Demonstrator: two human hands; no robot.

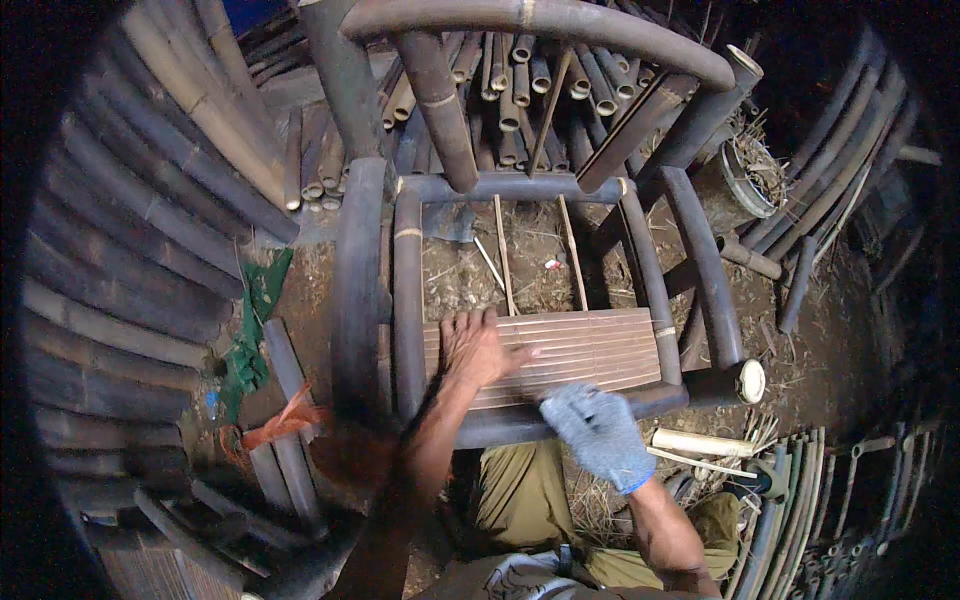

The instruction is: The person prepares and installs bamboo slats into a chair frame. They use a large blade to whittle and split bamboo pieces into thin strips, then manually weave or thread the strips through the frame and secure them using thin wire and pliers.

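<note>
A dark bamboo chair frame (pixel 408 290) lies in front of me, with a panel of thin pale slats (pixel 590 345) laid across its seat opening. My bare left hand (pixel 475 345) rests flat on the left part of the slats, fingers spread. My right hand (pixel 600 432), in a grey-blue glove, is curled at the front rail (pixel 500 425) of the frame just below the slats; whether it grips anything is hidden. Two loose thin sticks (pixel 505 255) stand up across the open seat gap behind the slats.
Stacks of dark bamboo poles (pixel 130 260) fill the left side and cut pole ends (pixel 520 80) pile up behind the chair. A short pale bamboo piece (pixel 700 442) and strips lie at the right, green and orange scraps (pixel 262 300) at the left, a round basket (pixel 750 175) at the upper right.
</note>
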